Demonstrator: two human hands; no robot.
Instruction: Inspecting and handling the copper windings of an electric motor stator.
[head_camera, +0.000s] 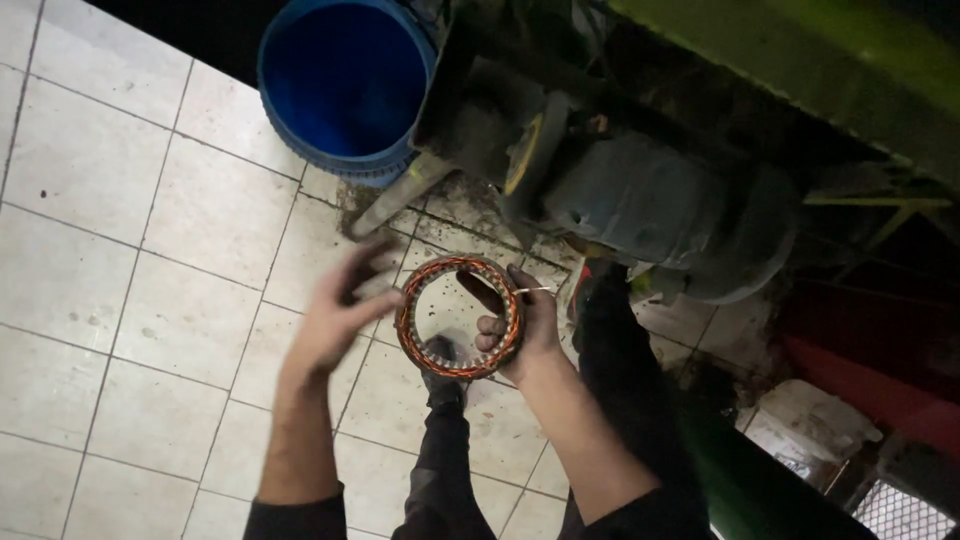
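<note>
A round ring wound with copper-coloured wire (430, 275) hangs in front of me above the tiled floor. My right hand (520, 320) grips its right side, fingers through the opening. My left hand (340, 310) is blurred, fingers spread, just left of the ring and touching or nearly touching its rim. A thin wire end sticks out near my right thumb.
A blue bucket (345, 85) stands at the top on the white tiled floor (150, 260). A dirty grey machine with a motor housing (650, 200) sits at upper right under a green frame (830, 70). My dark-trousered legs (620, 400) are below. A red object (860, 380) lies right.
</note>
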